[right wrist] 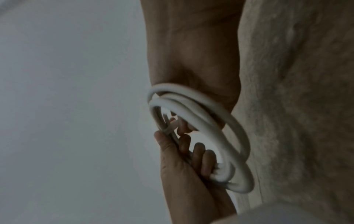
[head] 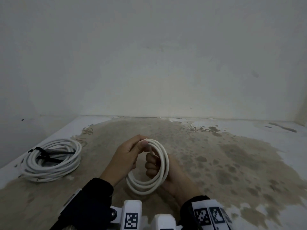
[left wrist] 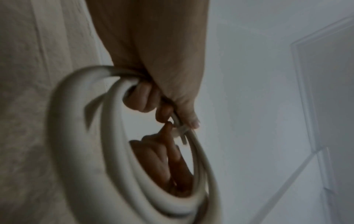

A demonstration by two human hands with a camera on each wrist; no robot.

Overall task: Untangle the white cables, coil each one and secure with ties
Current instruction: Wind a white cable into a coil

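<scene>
Both the left hand [head: 123, 156] and right hand [head: 167, 173] grasp the small cable coil [head: 159, 176], keeping its loops gathered for tying.

Worn table [head: 224, 156] with a broad brown patch where the white coating has flaked away, pale remnants along its left and far edges. Behind it, a plain grey-white wall [head: 149, 55], scuffed, meeting the table at a chipped seam. Black sleeves [head: 93, 201] and white marker-printed wrist mounts [head: 132, 214] at the near edge
</scene>
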